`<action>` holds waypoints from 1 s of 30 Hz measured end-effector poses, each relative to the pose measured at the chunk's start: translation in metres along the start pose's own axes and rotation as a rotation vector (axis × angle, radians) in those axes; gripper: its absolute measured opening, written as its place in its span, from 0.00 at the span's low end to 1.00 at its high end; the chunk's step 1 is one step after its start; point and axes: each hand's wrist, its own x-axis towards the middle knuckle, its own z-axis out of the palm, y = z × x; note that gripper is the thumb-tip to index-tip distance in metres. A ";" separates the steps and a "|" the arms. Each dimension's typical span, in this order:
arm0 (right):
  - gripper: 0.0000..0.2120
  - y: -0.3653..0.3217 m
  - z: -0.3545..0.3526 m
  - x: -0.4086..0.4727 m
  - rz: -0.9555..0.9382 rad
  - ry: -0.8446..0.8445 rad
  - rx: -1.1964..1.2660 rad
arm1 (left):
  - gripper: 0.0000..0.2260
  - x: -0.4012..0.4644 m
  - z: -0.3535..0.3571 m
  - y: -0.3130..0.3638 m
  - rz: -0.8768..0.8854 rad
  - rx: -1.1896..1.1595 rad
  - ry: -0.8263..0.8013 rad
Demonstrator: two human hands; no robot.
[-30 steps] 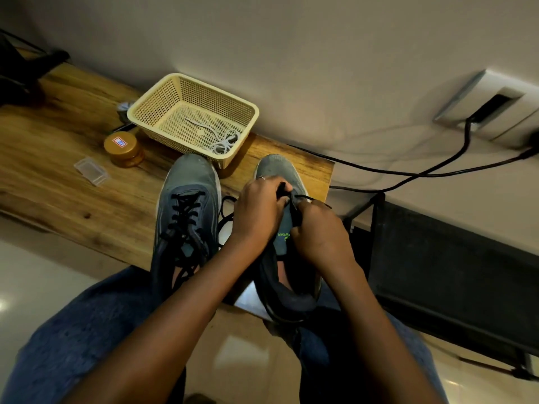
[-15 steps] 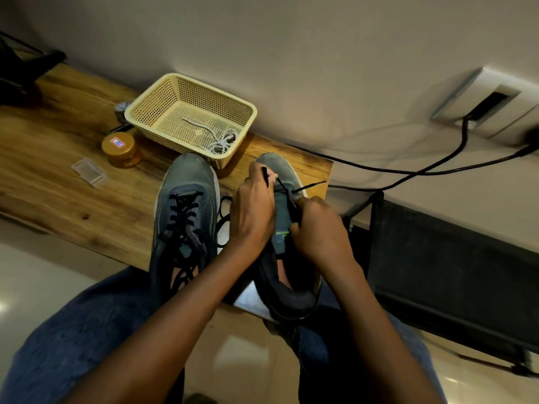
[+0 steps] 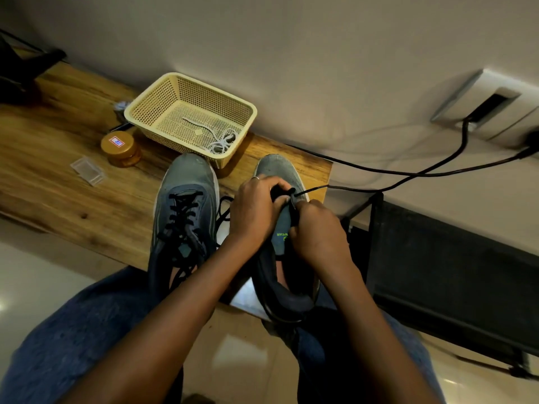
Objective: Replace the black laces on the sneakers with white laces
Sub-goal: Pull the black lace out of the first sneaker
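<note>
Both hands work the right sneaker at table's near-right edge. Left hand has dropped from its raised pull, re-pinching the black lace; right hand pinches lower. Unlacing nearly done. White laces wait in basket.

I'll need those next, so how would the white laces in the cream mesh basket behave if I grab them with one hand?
The white laces lie in a loose tangle with one end trailing, so they are probably floppy and would dangle. They look thin, likely very light. Loops might snag the cream mesh basket, which could shift on the wooden table.
</note>
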 end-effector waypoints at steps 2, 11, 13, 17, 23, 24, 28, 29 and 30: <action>0.15 -0.001 0.000 0.000 -0.007 -0.005 -0.007 | 0.03 -0.001 0.000 0.001 0.010 -0.005 0.016; 0.12 -0.003 0.002 0.000 -0.013 -0.001 -0.017 | 0.09 0.003 0.001 0.010 0.011 0.104 -0.016; 0.14 -0.003 0.002 0.000 -0.026 0.013 -0.002 | 0.08 0.001 0.002 0.012 0.012 0.011 0.014; 0.15 -0.002 0.002 0.002 -0.037 0.029 0.029 | 0.07 -0.003 0.005 0.012 -0.063 -0.146 0.117; 0.14 0.000 0.002 0.005 -0.016 0.016 0.051 | 0.02 -0.008 0.007 0.017 -0.077 -0.387 0.310; 0.13 0.001 0.002 0.005 -0.017 0.014 0.055 | 0.03 -0.009 0.007 0.018 -0.086 -0.422 0.346; 0.12 0.002 0.002 0.004 -0.010 -0.004 0.077 | 0.06 -0.009 0.009 0.018 -0.141 -0.456 0.508; 0.11 0.002 0.002 0.004 -0.008 -0.009 0.083 | 0.04 -0.009 0.009 0.019 -0.139 -0.451 0.531; 0.11 0.002 0.001 0.003 -0.007 -0.013 0.087 | 0.03 -0.009 0.010 0.020 -0.132 -0.439 0.546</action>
